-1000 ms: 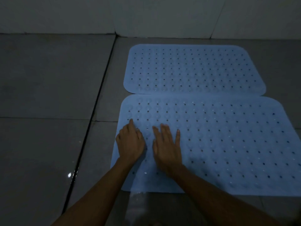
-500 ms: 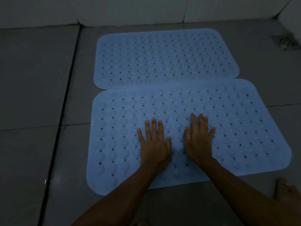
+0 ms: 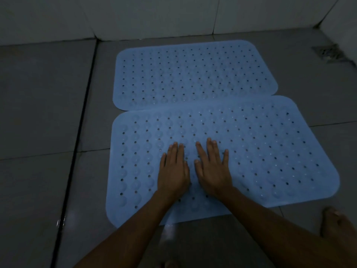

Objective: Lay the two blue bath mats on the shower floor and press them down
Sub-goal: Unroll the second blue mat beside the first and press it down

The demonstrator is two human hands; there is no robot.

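Dim light, head view. Both blue mats lie flat on the grey tiled floor [image 3: 42, 113]: far mat [image 3: 195, 74] near the wall, near mat [image 3: 260, 151] just in front, their long edges touching or slightly overlapping; cannot tell which. Left hand [image 3: 172, 174] and right hand [image 3: 213, 171] rest side by side, palms down, fingers straight, flat on the near mat's left-centre. Neither holds anything. Step in hand: pressing the near mat down. Laying looks done. Next move, as judged: shift the palms toward unpressed areas, right half and corners, then the far mat. A bare foot [image 3: 336, 223] stands at the right, a drain [image 3: 328, 53] in the far corner.
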